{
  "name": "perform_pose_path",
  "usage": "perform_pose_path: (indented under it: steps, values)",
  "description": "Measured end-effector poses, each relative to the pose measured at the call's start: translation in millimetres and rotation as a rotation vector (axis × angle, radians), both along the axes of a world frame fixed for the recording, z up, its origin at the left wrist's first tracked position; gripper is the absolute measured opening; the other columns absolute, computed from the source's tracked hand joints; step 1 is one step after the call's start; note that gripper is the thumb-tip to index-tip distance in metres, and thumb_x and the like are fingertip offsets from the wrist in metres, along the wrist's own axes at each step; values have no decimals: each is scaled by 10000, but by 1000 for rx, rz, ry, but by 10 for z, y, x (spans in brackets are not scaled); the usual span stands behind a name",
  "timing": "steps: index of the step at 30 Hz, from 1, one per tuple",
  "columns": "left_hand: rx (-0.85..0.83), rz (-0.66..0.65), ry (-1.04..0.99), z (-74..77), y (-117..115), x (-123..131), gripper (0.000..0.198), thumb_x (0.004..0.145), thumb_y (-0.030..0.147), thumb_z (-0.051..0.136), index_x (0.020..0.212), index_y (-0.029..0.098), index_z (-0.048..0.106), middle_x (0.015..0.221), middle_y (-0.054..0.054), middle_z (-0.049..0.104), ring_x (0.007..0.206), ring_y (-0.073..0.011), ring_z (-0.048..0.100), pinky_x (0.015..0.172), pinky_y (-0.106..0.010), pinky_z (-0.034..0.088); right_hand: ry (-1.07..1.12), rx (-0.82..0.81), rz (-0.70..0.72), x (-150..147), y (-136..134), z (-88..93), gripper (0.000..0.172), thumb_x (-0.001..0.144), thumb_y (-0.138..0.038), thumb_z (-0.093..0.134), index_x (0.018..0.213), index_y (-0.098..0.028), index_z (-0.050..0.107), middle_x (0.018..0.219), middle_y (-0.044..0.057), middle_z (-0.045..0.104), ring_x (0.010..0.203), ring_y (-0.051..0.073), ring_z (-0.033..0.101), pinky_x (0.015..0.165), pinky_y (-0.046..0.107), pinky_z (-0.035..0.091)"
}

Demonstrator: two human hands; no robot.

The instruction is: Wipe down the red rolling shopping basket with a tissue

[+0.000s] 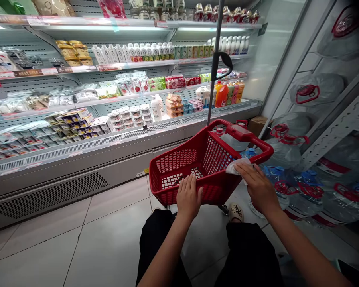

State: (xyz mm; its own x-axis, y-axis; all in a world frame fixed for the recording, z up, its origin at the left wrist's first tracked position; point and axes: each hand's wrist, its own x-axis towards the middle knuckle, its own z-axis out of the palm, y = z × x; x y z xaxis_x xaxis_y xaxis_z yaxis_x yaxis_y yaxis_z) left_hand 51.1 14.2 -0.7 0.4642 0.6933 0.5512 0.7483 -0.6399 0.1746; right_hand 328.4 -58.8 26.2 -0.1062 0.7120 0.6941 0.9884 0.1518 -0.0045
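Observation:
A red plastic shopping cart [182,159] with lattice walls stands in front of my knees. My left hand [189,196] rests on its near rim, fingers extended and pointing into the basket, with nothing visible in it. At the cart's handle end, my right hand [255,184] presses a white cloth or tissue [237,165] against the rim below the red handle [247,137]. A small dark item [178,180] lies inside the basket, partly covered by my left fingertips; I cannot make out what it is.
Beyond the cart runs a lit refrigerated shelf unit [128,149] with bottles and cups. Large water bottles [306,191] crowd the right side beside a white perforated post [335,129]. A grey pole [215,36] with a black hook rises behind the cart.

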Motion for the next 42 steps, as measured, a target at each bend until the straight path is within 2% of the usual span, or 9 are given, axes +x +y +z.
perform_pose_path:
  steps: [5, 8, 15, 22, 25, 30, 34, 38, 42]
  values:
    - [38, -172, 54, 74, -82, 475, 608, 1082, 411, 415, 1626, 166, 303, 1651, -82, 400, 1532, -233, 369, 1278, -449, 310, 4, -26, 87, -277, 83, -130, 751, 900, -19, 342, 1616, -245, 368, 1527, 59, 575, 1433, 225, 514, 1254, 501, 361]
    - [62, -221, 121, 56, -70, 571, 640, 1084, 394, 402, 1651, 155, 225, 1695, -73, 308, 1559, -210, 309, 1278, -406, 304, -34, -62, 113, -231, 84, -123, 756, 903, -24, 339, 1618, -268, 358, 1532, 45, 571, 1424, 207, 523, 1251, 495, 361]
    - [74, -222, 156, 14, -87, 548, 715, 1066, 397, 452, 1671, 168, 149, 1718, -66, 244, 1577, -216, 263, 1275, -404, 312, 24, 12, -78, 414, -51, 127, 772, 877, 4, 303, 1606, -236, 384, 1582, 80, 512, 1483, 226, 448, 1278, 516, 284]
    - [68, -210, 136, 17, -62, 569, 706, 1069, 424, 450, 1660, 139, 189, 1721, -77, 228, 1579, -222, 258, 1286, -410, 289, -67, -64, 109, -218, 151, -152, 771, 895, 2, 322, 1620, -259, 349, 1537, 39, 568, 1452, 175, 485, 1257, 452, 352]
    - [74, -189, 145, 33, -43, 457, 704, 1067, 420, 459, 1663, 161, 189, 1719, -73, 238, 1571, -223, 281, 1277, -406, 311, -96, -74, 108, -66, 159, -108, 780, 905, 0, 319, 1631, -287, 314, 1564, 25, 537, 1445, 175, 496, 1261, 478, 343]
    - [72, -138, 144, -1, -62, 292, 695, 1065, 397, 466, 1666, 184, 188, 1716, -76, 248, 1570, -232, 285, 1274, -420, 316, -24, 5, -56, 472, 160, 90, 776, 884, 8, 318, 1607, -269, 380, 1592, 52, 501, 1466, 225, 472, 1268, 513, 315]
    - [45, -109, 122, -30, -68, 336, 699, 1059, 399, 476, 1661, 173, 203, 1718, -88, 236, 1568, -246, 289, 1275, -441, 311, 5, -4, -19, 209, 245, -22, 761, 882, 14, 301, 1603, -210, 392, 1577, 92, 516, 1488, 227, 441, 1280, 487, 291]
    - [30, -117, 126, -10, -28, 365, 678, 1060, 409, 480, 1648, 171, 244, 1717, -81, 240, 1563, -239, 302, 1271, -434, 320, -50, -58, 122, -243, 314, -236, 764, 895, 4, 319, 1615, -246, 362, 1566, 38, 535, 1462, 173, 472, 1260, 433, 346]
    - [23, -102, 143, 6, -13, 145, 618, 1076, 421, 444, 1633, 197, 296, 1692, -72, 314, 1531, -232, 371, 1261, -438, 337, -74, -88, 158, -88, 330, -200, 778, 906, -1, 305, 1629, -288, 318, 1586, 20, 510, 1459, 173, 476, 1260, 485, 339]
